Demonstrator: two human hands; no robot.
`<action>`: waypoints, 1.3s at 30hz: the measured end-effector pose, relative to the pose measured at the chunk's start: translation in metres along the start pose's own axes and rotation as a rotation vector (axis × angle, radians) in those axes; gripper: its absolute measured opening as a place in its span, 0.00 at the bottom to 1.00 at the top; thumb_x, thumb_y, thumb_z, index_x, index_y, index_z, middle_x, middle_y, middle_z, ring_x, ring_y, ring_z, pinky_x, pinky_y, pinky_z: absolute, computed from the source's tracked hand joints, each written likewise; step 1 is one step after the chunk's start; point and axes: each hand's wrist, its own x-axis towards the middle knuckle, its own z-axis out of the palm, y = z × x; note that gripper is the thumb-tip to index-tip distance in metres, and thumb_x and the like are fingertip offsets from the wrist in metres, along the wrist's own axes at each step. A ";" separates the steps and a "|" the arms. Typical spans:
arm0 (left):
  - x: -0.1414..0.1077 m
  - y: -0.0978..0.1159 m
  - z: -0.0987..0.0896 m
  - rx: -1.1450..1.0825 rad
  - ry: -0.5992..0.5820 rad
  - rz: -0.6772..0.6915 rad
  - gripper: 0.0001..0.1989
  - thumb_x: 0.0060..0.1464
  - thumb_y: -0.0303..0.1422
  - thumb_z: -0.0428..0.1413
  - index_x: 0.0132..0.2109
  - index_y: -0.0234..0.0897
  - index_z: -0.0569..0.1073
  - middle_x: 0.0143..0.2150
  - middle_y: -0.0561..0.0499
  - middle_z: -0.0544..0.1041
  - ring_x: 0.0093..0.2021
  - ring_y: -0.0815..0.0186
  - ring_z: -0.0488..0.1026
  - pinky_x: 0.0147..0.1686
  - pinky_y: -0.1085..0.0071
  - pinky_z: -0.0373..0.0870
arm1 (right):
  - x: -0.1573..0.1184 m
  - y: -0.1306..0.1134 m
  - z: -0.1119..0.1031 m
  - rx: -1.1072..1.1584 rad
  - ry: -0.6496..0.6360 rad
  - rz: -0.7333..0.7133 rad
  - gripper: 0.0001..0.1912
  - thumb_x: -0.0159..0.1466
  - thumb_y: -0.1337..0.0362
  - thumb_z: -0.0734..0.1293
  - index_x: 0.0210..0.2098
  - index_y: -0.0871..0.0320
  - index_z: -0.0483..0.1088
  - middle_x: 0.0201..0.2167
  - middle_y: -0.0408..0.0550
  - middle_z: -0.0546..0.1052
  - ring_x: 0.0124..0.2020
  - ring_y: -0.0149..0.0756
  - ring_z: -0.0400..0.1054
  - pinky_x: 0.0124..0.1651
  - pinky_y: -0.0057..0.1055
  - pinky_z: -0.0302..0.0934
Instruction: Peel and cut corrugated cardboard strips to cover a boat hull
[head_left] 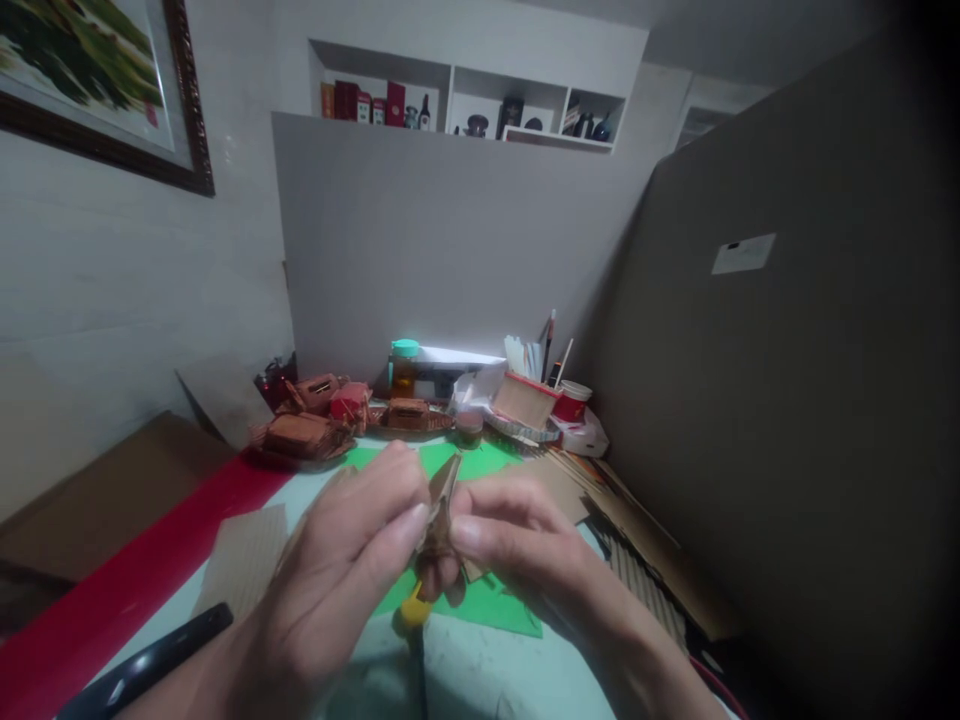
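Observation:
Between my two hands is a small brown folded piece (442, 500), which looks like cardboard, held up over the green mat (510, 612). The thumb and fingers of my left hand (352, 545) pinch its left side. On its right side, the thumb and fingers of my right hand (517, 525) are closed. Much of the piece is hidden by my fingers. Just below my hands lies a yellow-and-black tool (414, 608), its kind unclear. A sheet of corrugated cardboard (241, 555) rests left of my left hand.
Brown model boats (304, 438) stand at the back left. A jar with a green lid (405, 372), a small round container (469, 428) and a box (525, 400) line the back. Cardboard strips (645, 540) lie right, beside a grey partition (750, 400). A black object (150, 665) lies front left.

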 end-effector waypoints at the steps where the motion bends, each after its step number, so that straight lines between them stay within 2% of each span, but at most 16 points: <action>1: 0.000 0.000 0.000 0.007 -0.003 -0.010 0.20 0.68 0.38 0.39 0.31 0.43 0.69 0.31 0.54 0.67 0.33 0.64 0.67 0.37 0.64 0.61 | 0.000 -0.001 -0.001 -0.004 -0.007 0.008 0.13 0.64 0.62 0.68 0.26 0.63 0.73 0.25 0.48 0.74 0.28 0.33 0.68 0.36 0.30 0.61; 6: 0.002 -0.002 -0.002 0.006 -0.023 -0.011 0.19 0.68 0.37 0.40 0.30 0.43 0.68 0.30 0.53 0.67 0.33 0.63 0.66 0.37 0.64 0.62 | 0.000 -0.003 -0.002 -0.020 -0.037 0.028 0.13 0.66 0.62 0.67 0.26 0.61 0.73 0.26 0.46 0.74 0.30 0.33 0.68 0.38 0.30 0.62; 11: 0.006 0.004 -0.002 0.118 0.058 0.047 0.18 0.66 0.35 0.42 0.28 0.45 0.66 0.30 0.54 0.70 0.34 0.62 0.68 0.38 0.66 0.67 | -0.001 -0.005 -0.002 -0.075 -0.002 0.027 0.11 0.65 0.62 0.67 0.30 0.63 0.73 0.26 0.46 0.73 0.32 0.32 0.67 0.37 0.29 0.61; 16: 0.008 0.007 -0.001 0.146 0.086 0.070 0.17 0.65 0.37 0.41 0.28 0.45 0.64 0.28 0.53 0.68 0.31 0.61 0.66 0.34 0.66 0.67 | -0.002 -0.006 0.000 -0.132 0.013 0.024 0.12 0.67 0.63 0.65 0.30 0.63 0.72 0.27 0.45 0.72 0.32 0.30 0.66 0.38 0.27 0.60; 21: 0.010 0.002 -0.004 0.223 -0.023 0.005 0.13 0.66 0.39 0.45 0.31 0.44 0.61 0.31 0.55 0.63 0.32 0.64 0.63 0.33 0.68 0.64 | -0.003 -0.010 0.005 -0.263 0.095 -0.014 0.14 0.68 0.63 0.65 0.27 0.60 0.68 0.24 0.39 0.66 0.27 0.27 0.59 0.33 0.24 0.56; 24: 0.010 0.001 -0.004 0.266 -0.047 0.013 0.12 0.67 0.37 0.44 0.33 0.43 0.61 0.32 0.56 0.64 0.33 0.66 0.66 0.35 0.69 0.64 | -0.002 -0.012 0.008 -0.400 0.168 -0.038 0.14 0.68 0.64 0.63 0.26 0.60 0.66 0.24 0.39 0.63 0.26 0.27 0.56 0.29 0.25 0.52; 27: 0.009 0.001 -0.001 0.291 -0.012 -0.002 0.12 0.67 0.37 0.42 0.34 0.43 0.62 0.34 0.56 0.67 0.33 0.66 0.67 0.34 0.68 0.63 | -0.001 -0.012 0.011 -0.491 0.219 -0.010 0.13 0.68 0.64 0.62 0.27 0.60 0.66 0.26 0.41 0.64 0.28 0.28 0.57 0.30 0.26 0.52; 30: 0.007 0.000 0.005 0.357 0.039 -0.050 0.13 0.67 0.37 0.41 0.32 0.43 0.60 0.32 0.55 0.66 0.31 0.65 0.65 0.34 0.66 0.61 | 0.000 -0.010 0.016 -0.608 0.291 0.009 0.13 0.67 0.63 0.61 0.27 0.59 0.65 0.26 0.42 0.65 0.29 0.30 0.58 0.31 0.28 0.53; 34: 0.004 -0.006 0.014 0.450 0.107 -0.068 0.13 0.67 0.36 0.39 0.32 0.43 0.60 0.31 0.53 0.64 0.32 0.61 0.62 0.34 0.63 0.59 | 0.002 -0.005 0.021 -0.766 0.352 -0.017 0.14 0.66 0.66 0.60 0.24 0.57 0.59 0.23 0.39 0.62 0.27 0.29 0.56 0.30 0.28 0.51; 39: 0.002 -0.010 0.016 0.408 0.116 -0.080 0.14 0.67 0.37 0.38 0.33 0.43 0.61 0.30 0.53 0.61 0.31 0.60 0.59 0.34 0.62 0.59 | 0.004 -0.004 0.023 -0.744 0.346 -0.029 0.13 0.64 0.68 0.59 0.23 0.57 0.56 0.23 0.38 0.58 0.26 0.28 0.52 0.28 0.27 0.48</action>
